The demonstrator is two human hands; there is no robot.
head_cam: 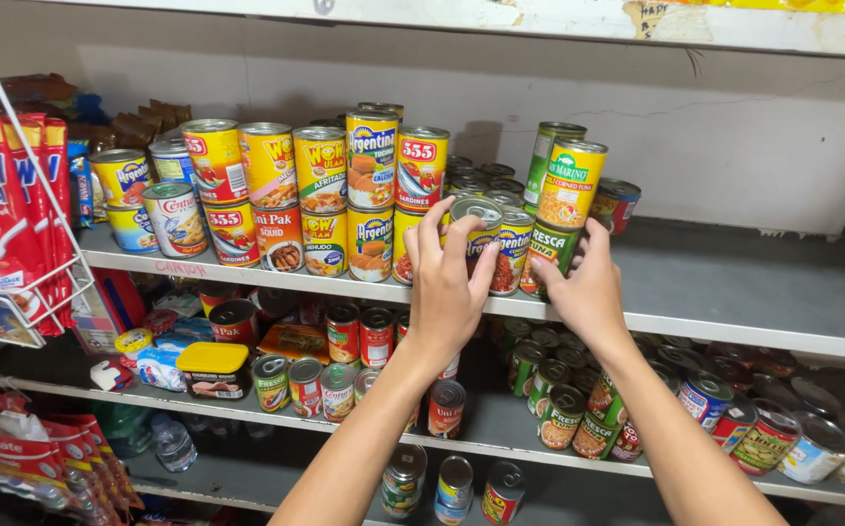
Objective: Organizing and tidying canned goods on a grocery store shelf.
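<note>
My left hand (447, 278) reaches up to the front of the grey upper shelf (715, 282), fingers wrapped over a small yellow-labelled can (473, 222) with a silver lid. My right hand (583, 282) is beside it, fingers on a green-labelled can (549, 244) that stands under a taller yellow and green can (570, 181). Between the hands another yellow can (512, 255) with a red picture shows. Stacked cans (372, 156) with yellow, red and blue labels fill the shelf to the left of my hands.
The right half of the upper shelf holds nothing but a red can (617, 203). The lower shelf (500, 419) carries more cans, a yellow-lidded tub (212, 368) and sachets. A wire rack (28, 292) with red pasta packets hangs at the left.
</note>
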